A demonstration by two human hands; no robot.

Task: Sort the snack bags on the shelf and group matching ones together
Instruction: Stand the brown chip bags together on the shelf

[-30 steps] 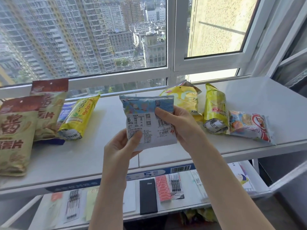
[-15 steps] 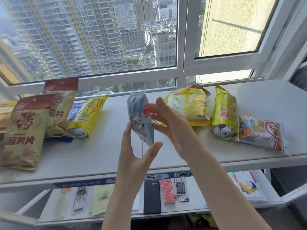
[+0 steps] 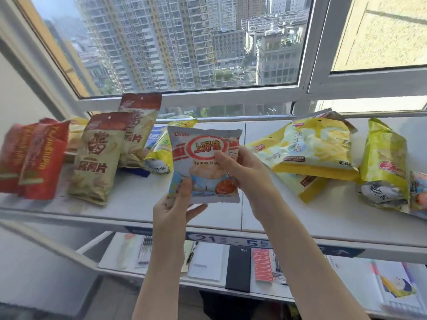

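- Shrimp snack bag (image 3: pixel 204 158) held above the middle of the shelf (image 3: pixel 129 202).
- Left hand (image 3: pixel 173 211) grip pinches its bottom corner; right hand (image 3: pixel 242 174) grip clamps its side.
- Brown crisp bags (image 3: pixel 97 158) on shelf's left, yellow crisp bags (image 3: pixel 312 148) on its right.

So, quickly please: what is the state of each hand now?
Left hand: holding the shrimp snack bag by its lower left corner.
Right hand: holding the same bag by its right edge.

I see a shop-like corner beside a high-rise window (image 3: pixel 184 42). A white retail shelf (image 3: pixel 129 202) carries a numbered price strip (image 3: pixel 231 239), with snack bags (image 3: pixel 97 158) on top and a diary (image 3: pixel 238 269) and pens (image 3: pixel 144 250) beneath.
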